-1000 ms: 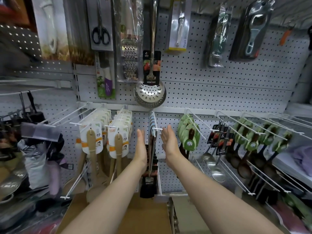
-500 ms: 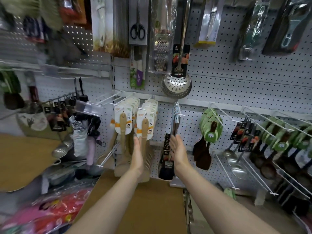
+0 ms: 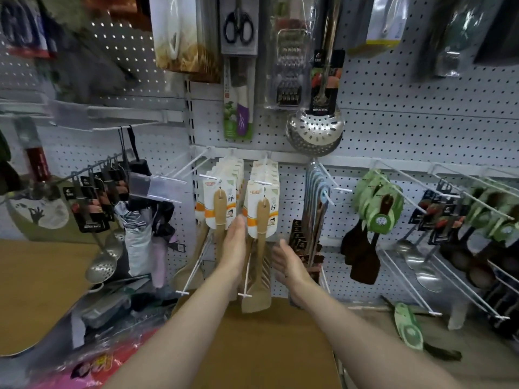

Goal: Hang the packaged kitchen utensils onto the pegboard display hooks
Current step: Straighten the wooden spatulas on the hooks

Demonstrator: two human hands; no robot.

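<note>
While both my hands are reaching toward the pegboard (image 3: 421, 130), I am logging the stock from the middle out. Item one: two rows of carded wooden spatulas (image 3: 262, 214), already hanging on their white hooks (image 3: 264, 181), cards upright, blades dangling below. Item two: a row of blue-carded utensils (image 3: 317, 197) on the hook just to the right, also hanging. My left hand (image 3: 237, 242) is lying flat, fingers straight and together, pressing between the two spatula rows and gripping nothing. My right hand (image 3: 289, 262) is hovering open, palm turned inward, near the dark lower ends of the blue-carded row; whether it is touching them I cannot tell, as motion blur is smearing the fingertips. Item three: green-carded dark spatulas (image 3: 376, 203) and ladles (image 3: 421, 265) further right are filling their hooks. Outstanding, as I am judging it: one green-carded utensil (image 3: 408, 329) is lying loose on the brown counter (image 3: 252, 346) at lower right, not yet hung. With neither hand carrying a package, the work is looking largely done, with that stray piece remaining.
</note>
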